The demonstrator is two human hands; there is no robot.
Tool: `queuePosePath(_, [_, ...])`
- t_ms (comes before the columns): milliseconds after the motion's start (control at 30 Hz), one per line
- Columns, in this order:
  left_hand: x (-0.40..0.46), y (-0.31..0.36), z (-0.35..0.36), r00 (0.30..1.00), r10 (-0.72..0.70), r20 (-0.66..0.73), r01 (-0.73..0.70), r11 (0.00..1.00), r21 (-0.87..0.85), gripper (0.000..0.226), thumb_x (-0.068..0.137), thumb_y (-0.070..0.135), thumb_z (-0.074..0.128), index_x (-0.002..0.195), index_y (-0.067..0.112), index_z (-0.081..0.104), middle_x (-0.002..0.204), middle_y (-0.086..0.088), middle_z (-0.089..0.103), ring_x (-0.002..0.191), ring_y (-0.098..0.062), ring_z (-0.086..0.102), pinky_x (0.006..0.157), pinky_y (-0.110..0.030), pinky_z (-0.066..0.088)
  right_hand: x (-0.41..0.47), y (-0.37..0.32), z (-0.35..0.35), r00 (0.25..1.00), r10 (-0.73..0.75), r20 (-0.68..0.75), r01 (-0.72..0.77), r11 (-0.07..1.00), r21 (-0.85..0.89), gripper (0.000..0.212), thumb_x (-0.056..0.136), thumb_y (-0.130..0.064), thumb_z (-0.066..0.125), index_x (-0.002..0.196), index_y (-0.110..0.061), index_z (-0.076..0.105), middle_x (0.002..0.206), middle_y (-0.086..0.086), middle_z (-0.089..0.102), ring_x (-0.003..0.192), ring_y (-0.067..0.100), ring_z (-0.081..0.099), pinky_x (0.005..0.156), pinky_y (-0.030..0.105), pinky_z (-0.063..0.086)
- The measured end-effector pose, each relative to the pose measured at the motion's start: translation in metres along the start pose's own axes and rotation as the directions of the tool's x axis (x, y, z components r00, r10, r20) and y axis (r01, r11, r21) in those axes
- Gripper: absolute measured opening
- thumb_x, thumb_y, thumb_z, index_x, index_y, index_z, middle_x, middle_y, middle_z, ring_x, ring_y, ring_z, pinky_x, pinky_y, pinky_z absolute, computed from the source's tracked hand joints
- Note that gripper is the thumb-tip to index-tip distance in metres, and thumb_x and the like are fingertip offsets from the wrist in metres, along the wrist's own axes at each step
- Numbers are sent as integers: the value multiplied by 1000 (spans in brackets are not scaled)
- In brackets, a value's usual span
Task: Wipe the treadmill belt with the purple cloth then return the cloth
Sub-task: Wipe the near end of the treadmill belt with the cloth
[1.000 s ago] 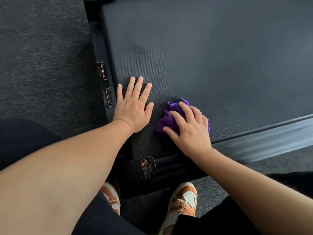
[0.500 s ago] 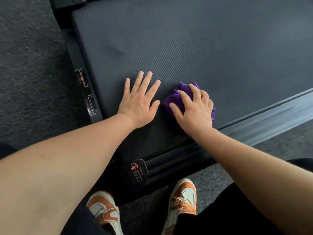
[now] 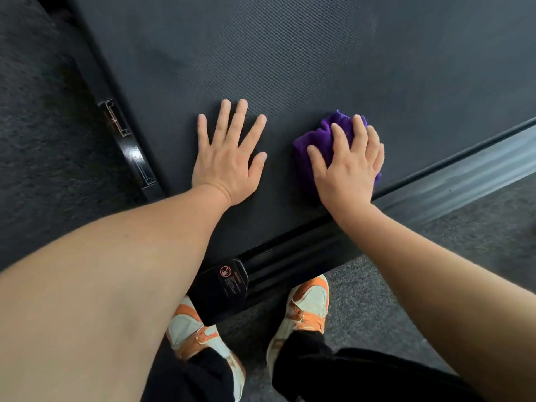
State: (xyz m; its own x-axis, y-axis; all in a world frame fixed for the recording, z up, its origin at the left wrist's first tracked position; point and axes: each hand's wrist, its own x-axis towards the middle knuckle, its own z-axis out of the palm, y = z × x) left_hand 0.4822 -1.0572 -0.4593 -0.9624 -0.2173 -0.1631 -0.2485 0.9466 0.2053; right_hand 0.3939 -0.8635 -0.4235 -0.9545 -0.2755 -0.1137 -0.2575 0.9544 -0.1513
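While the left hand point(image 3: 229, 158) stays flat on the treadmill belt point(image 3: 290, 68), fingers spread and holding nothing, I see the right hand point(image 3: 348, 166) has slid the purple cloth point(image 3: 314, 146) rightward since half a second ago, so the gap between the hands is wider. Right hand presses palm-down on the cloth, fingers curled loosely over it. Cloth is bunched and crumpled, on the belt's near right part, just beside the grey side rail point(image 3: 464, 181).

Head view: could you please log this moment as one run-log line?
stage: wiping | right hand: pressing purple cloth on treadmill belt | left hand: flat on belt, empty
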Motion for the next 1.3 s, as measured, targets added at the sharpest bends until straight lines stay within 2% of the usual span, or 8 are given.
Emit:
queuePosePath(100, [1,-1,0,998,57,24,-58,998,30,62,101,51,30,159,31,19,170,-5,7,156,-35,1,119,-69,2,-3,-20,3,999,40,9,-40,998,55,59,93,-61,45,142,-29,48,161,5,27,147,33,20,115,51,20])
queuePosePath(200, [0,-3,-1,996,87,29,-88,996,31,61,101,50,33,159,31,22,170,-5,9,156,-36,1,119,-70,1,-18,-27,8,995,-99,1,99,994,49,56,93,-60,48,138,-28,54,157,5,35,144,35,28,112,51,25])
queuePosePath(567, [1,-3,-1,994,95,59,-97,995,32,60,100,48,36,157,31,28,169,-6,14,156,-35,5,120,-68,3,3,29,5,973,-226,-39,225,974,-39,53,95,-54,51,133,-17,58,148,12,46,131,41,42,102,56,37])
queuePosePath(667, [2,-2,-1,994,80,73,-84,996,43,60,100,48,36,157,31,28,169,-6,13,156,-35,4,120,-68,2,31,29,2,992,-94,-85,93,995,-21,55,96,-55,48,136,-19,57,151,12,44,134,40,39,106,54,33])
queuePosePath(800, [2,-2,-2,993,81,87,-86,994,62,61,99,48,37,157,31,27,169,-7,15,156,-37,6,119,-69,4,36,1,2,999,33,-4,-33,999,43,58,95,-59,44,142,-26,50,158,7,33,142,38,28,111,54,25])
queuePosePath(1133, [3,-2,-2,991,80,103,-86,995,47,62,98,49,38,157,31,29,169,-7,16,155,-37,7,119,-70,5,6,31,-3,944,-321,72,323,946,-17,50,96,-51,52,137,-22,56,153,8,42,138,39,37,106,54,33])
queuePosePath(1233, [4,-3,-2,990,86,108,-90,995,37,62,98,49,38,157,32,28,168,-6,17,155,-37,8,119,-69,5,19,43,-12,998,-23,56,25,1000,-19,53,96,-49,52,141,-22,50,157,8,34,142,36,29,110,55,28])
queuePosePath(1300, [3,-3,-2,990,90,108,-94,995,33,62,98,49,36,157,32,28,168,-6,18,155,-37,9,119,-69,5,36,41,-18,960,268,78,-272,962,40,57,98,-50,46,148,-24,40,162,6,20,147,33,17,117,54,20])
